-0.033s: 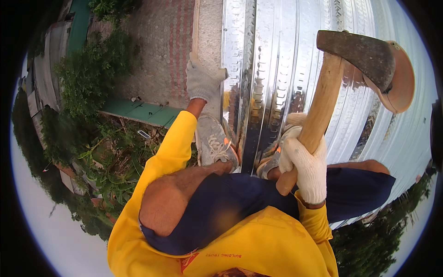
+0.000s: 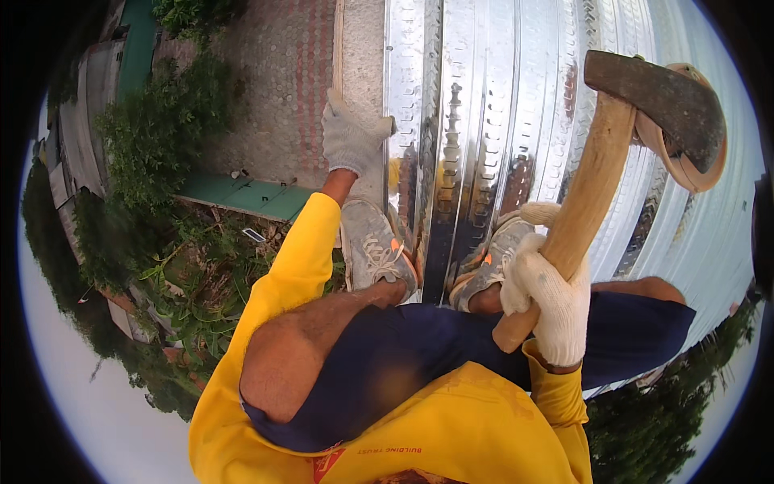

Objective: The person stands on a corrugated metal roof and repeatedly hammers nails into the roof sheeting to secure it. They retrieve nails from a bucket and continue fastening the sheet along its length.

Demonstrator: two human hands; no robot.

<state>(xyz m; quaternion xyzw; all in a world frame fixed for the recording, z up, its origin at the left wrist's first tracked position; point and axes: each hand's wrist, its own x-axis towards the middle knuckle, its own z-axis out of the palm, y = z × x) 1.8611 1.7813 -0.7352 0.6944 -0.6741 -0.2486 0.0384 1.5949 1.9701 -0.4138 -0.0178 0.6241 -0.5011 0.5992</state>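
Note:
My right hand [image 2: 556, 294], in a white knit glove, is closed round the wooden handle of an axe [image 2: 592, 185]. Its dark metal head [image 2: 657, 93] points up and to the right, above ribbed shiny metal sheets [image 2: 508, 89]. My left hand [image 2: 352, 137], gloved in grey-white, lies on a grey ledge [image 2: 363, 48] beside the sheets. Its thumb stretches toward the sheet edge and a finger points forward along a thin wooden strip [image 2: 339, 56]; the other fingers are hard to make out.
Partly behind the axe head is a tan, curved, ring-like thing [image 2: 689, 176]. My left shoe [image 2: 375, 246] stands on the ledge, my right shoe [image 2: 488, 262] on the sheets. Far below lie paving [image 2: 274, 97], a green panel [image 2: 250, 196] and bushes [image 2: 153, 137].
My right hand and the axe have shifted a little to the right, and the axe head has tilted slightly. My left hand has stayed on the ledge.

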